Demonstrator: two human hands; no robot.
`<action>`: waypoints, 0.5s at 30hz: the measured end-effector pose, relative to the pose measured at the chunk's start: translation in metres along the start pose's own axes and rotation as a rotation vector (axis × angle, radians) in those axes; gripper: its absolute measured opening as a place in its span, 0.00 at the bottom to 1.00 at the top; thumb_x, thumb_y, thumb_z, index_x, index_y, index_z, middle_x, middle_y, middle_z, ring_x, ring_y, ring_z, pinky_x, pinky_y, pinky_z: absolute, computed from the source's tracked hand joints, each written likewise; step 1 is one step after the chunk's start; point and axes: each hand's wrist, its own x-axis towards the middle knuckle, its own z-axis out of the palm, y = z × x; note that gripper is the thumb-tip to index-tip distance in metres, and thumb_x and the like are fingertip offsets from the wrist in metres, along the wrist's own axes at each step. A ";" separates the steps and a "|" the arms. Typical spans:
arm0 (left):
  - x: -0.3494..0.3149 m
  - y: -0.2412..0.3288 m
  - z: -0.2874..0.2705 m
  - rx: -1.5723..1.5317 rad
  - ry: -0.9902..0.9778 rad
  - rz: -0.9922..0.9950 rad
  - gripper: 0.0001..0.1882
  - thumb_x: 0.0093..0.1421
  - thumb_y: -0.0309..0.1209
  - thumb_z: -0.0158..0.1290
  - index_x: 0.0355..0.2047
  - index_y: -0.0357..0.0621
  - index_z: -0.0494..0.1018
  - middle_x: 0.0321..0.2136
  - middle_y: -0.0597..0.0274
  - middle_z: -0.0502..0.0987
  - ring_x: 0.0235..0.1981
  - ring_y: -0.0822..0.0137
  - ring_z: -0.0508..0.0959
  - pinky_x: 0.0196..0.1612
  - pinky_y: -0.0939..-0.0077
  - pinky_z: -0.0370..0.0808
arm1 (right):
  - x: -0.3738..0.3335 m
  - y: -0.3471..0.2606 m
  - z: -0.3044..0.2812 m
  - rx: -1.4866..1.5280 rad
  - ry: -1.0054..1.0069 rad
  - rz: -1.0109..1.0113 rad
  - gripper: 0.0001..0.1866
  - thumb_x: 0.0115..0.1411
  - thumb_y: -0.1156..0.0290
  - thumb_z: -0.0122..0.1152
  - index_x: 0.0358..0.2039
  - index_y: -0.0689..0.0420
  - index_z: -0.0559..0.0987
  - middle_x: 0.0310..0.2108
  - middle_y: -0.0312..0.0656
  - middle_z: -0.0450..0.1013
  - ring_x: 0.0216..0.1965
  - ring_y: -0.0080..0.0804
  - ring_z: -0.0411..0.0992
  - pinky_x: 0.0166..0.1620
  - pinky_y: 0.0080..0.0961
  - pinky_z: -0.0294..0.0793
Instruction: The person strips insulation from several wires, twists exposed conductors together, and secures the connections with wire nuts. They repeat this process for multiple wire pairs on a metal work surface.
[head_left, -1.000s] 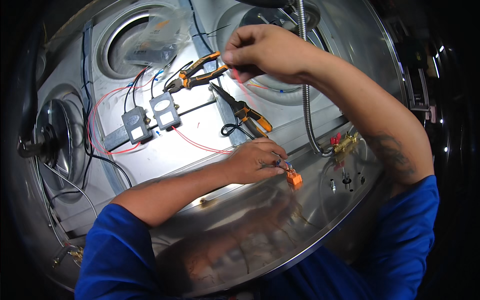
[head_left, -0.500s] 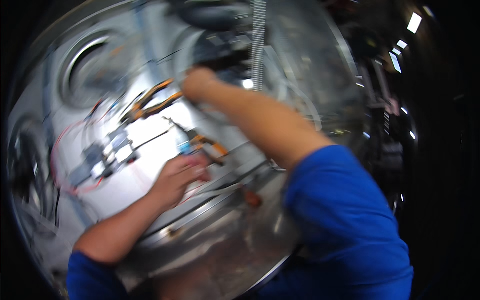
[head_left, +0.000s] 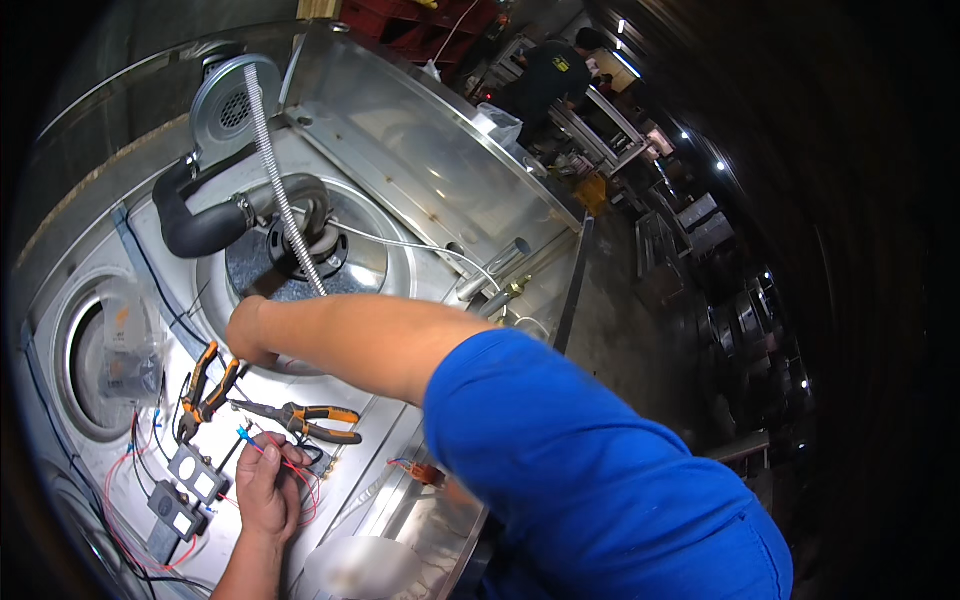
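My left hand (head_left: pixel 268 490) is closed on a thin red wire (head_left: pixel 312 492), with a blue wire connector (head_left: pixel 243 433) sticking out beyond the fingertips. Farther up, my right hand (head_left: pixel 248 330) reaches over the round metal burner opening (head_left: pixel 385 250); its fingers are hidden behind the wrist. Just below it lie orange-and-black pliers (head_left: pixel 207 388), handles toward that hand. Long-nose pliers (head_left: pixel 310 420) with similar handles lie between my two hands. Beside my left hand sit a grey box module (head_left: pixel 198 474) and a second grey module (head_left: pixel 176 511), with wires running from them.
A ribbed metal hose (head_left: pixel 267 150) and a black elbow pipe (head_left: pixel 200 225) rise over the burner. A clear plastic bag (head_left: pixel 130 345) lies across another round opening. A steel side panel (head_left: pixel 410 150) borders the panel top. Farther back stands another person (head_left: pixel 550 85) in dark clothing.
The view has swung and sharpened, bringing the blower end and workshop into sight. My right arm now crosses the burner opening. My left hand stays by the pliers and modules.
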 end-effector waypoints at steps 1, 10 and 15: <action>0.003 0.001 0.003 -0.023 -0.017 0.010 0.11 0.69 0.35 0.55 0.43 0.39 0.74 0.30 0.58 0.76 0.35 0.63 0.77 0.46 0.64 0.76 | -0.015 -0.001 -0.014 0.062 0.063 -0.005 0.22 0.50 0.67 0.66 0.48 0.51 0.86 0.43 0.46 0.82 0.47 0.46 0.80 0.51 0.43 0.77; 0.002 0.004 0.014 0.125 -0.153 -0.098 0.15 0.69 0.35 0.56 0.47 0.33 0.75 0.39 0.54 0.79 0.44 0.63 0.80 0.53 0.64 0.76 | -0.188 -0.037 -0.054 0.844 0.660 -0.132 0.14 0.59 0.70 0.69 0.44 0.58 0.78 0.32 0.41 0.80 0.34 0.27 0.80 0.37 0.27 0.77; 0.005 0.004 0.023 0.093 -0.150 -0.095 0.18 0.70 0.37 0.55 0.49 0.33 0.75 0.35 0.57 0.80 0.40 0.67 0.80 0.50 0.71 0.75 | -0.198 -0.042 -0.045 1.153 0.462 0.039 0.07 0.64 0.73 0.67 0.41 0.61 0.80 0.34 0.36 0.80 0.37 0.20 0.77 0.41 0.19 0.77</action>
